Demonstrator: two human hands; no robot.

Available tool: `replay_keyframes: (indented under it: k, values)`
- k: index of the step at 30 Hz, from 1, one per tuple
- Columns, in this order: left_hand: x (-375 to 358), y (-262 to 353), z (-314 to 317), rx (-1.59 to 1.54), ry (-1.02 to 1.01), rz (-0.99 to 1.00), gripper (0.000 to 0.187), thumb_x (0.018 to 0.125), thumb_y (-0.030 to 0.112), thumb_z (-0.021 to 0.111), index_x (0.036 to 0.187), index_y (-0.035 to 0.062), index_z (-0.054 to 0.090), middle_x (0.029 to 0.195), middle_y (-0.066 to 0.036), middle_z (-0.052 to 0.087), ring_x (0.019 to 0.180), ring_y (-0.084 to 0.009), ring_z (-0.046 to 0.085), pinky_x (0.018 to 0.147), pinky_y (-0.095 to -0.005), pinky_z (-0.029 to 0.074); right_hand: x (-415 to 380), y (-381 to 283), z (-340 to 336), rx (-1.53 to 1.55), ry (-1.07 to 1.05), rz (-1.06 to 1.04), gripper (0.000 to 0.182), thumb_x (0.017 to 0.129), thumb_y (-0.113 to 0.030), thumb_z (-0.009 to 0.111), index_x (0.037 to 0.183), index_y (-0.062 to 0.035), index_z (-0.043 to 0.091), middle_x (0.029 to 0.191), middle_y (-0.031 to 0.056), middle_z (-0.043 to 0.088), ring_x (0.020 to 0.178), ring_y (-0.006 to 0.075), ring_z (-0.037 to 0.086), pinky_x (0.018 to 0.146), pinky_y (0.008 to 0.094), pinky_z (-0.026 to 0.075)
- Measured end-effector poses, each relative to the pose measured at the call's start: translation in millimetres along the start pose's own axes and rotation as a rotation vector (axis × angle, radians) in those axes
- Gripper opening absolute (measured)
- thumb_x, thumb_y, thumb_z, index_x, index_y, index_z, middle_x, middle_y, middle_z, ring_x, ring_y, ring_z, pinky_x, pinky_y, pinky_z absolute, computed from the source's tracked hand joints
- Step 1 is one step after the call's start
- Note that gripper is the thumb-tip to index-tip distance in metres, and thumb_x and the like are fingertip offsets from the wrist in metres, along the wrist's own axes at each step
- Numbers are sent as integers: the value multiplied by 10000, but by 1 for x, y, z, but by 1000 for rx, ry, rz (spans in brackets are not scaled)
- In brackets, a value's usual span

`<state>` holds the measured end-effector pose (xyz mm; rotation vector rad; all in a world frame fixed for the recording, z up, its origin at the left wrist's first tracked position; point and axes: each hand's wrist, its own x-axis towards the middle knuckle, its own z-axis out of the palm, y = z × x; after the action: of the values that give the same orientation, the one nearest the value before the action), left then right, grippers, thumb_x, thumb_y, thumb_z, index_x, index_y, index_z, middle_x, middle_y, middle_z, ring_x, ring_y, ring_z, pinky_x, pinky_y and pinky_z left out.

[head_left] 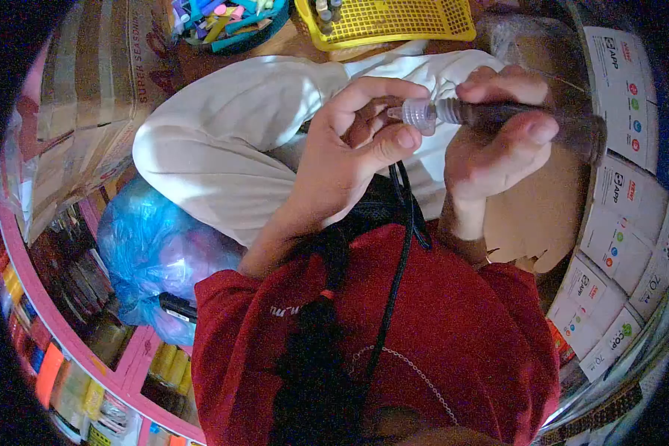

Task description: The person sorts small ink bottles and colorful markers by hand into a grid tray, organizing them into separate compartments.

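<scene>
My left hand (342, 141) pinches a clear ribbed nozzle cap (419, 117) between thumb and fingers, its narrow tip pointing left. My right hand (502, 141) is wrapped round a small see-through bottle (583, 137) with dark contents, held on its side. The bottle's threaded neck points left and meets the wide end of the cap. Fingers and thumb cover part of the bottle's body. Both hands are raised over my lap, above light trousers (223, 141).
Beyond my legs stand a yellow basket (394, 26) with small bottles inside and a teal bowl (249, 41) of colourful small pieces. Cardboard boxes (89, 111) rise on the left, near a blue plastic bag (156, 253). Paper packs (624, 193) are stacked on the right.
</scene>
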<state>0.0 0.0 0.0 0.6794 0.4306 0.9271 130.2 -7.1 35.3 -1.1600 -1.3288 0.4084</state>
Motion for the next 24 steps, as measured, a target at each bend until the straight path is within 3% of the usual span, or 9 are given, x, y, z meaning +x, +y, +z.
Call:
replay_keyframes:
  k: [2,5,11,14,17,24]
  values:
    - [1,0,0,-5,22,5,353,773,69,666,1093,14,528,1004,-58,572,948,-131,529,837,-252,418,2,1,0,-102,-23,-95,550,912,-480,297,754,17,473,637,130,505,580,198,470,604,303,379]
    - [0,0,4,15,49,20,353,768,61,667,1088,9,528,989,-54,572,935,-128,529,833,-250,420,-3,-1,-2,-48,-52,-12,547,917,-465,300,733,19,480,617,120,507,568,200,468,580,302,379]
    - [1,1,3,29,75,-33,342,769,47,660,1084,11,530,992,-53,569,928,-128,530,841,-254,417,2,7,0,-101,-13,-179,543,918,-450,312,724,24,494,628,125,530,570,200,475,555,299,386]
    - [0,-1,3,46,72,19,350,765,58,666,1085,12,531,991,-50,570,926,-128,531,842,-256,416,-2,1,-2,-71,-65,-59,536,919,-439,312,723,25,496,639,127,537,580,201,479,566,301,386]
    - [1,-3,2,16,75,-2,366,758,79,680,1086,13,533,988,-46,570,922,-125,529,837,-251,415,-3,5,-1,-86,3,-104,519,919,-416,310,714,23,495,643,127,541,593,202,484,580,305,387]
    - [0,-4,-1,73,99,-5,361,753,88,686,1075,11,544,969,-41,570,910,-114,526,824,-239,412,-3,7,-5,-120,-52,-155,503,923,-385,304,705,25,498,647,124,540,613,209,482,585,314,387]
